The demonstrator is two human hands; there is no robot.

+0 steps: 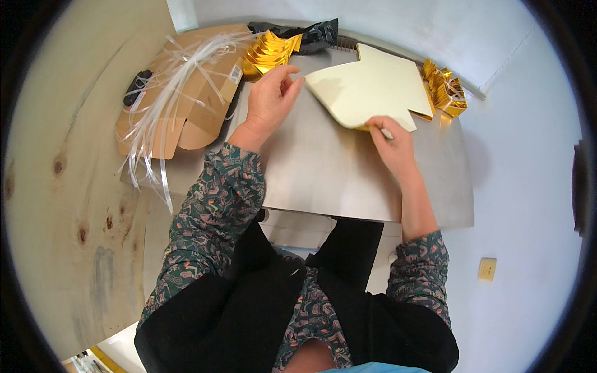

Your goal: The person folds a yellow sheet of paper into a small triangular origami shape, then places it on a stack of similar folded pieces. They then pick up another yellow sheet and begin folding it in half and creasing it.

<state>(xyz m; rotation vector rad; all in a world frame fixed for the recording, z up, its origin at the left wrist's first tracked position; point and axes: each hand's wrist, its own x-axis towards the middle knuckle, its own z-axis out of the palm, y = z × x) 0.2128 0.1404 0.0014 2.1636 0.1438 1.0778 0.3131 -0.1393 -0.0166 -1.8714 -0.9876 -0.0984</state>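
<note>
A flat cream-coloured card [373, 81], cut in an angular, arrow-like shape, lies on the metal table, with gold showing along its lower edge. My right hand [393, 146] pinches that near edge between thumb and fingers. Beside the card's left tip is my left hand [272, 102], its fingers bent but apart and nothing visible between them; whether a fingertip touches the card I cannot tell. Just beyond my left hand sits a bundle of folded gold foil pieces [270, 53]. Another gold foil bundle [446, 90], tied with a whitish strip, rests right of the card.
To the left, a brown cardboard box [205, 115] carries a bunch of white plastic strips [186, 71] and a small black object [135, 88]. Black plastic [317, 37] lies at the back. The metal table [336, 180] meets a pale wall; a wooden board [81, 168] covers the far left.
</note>
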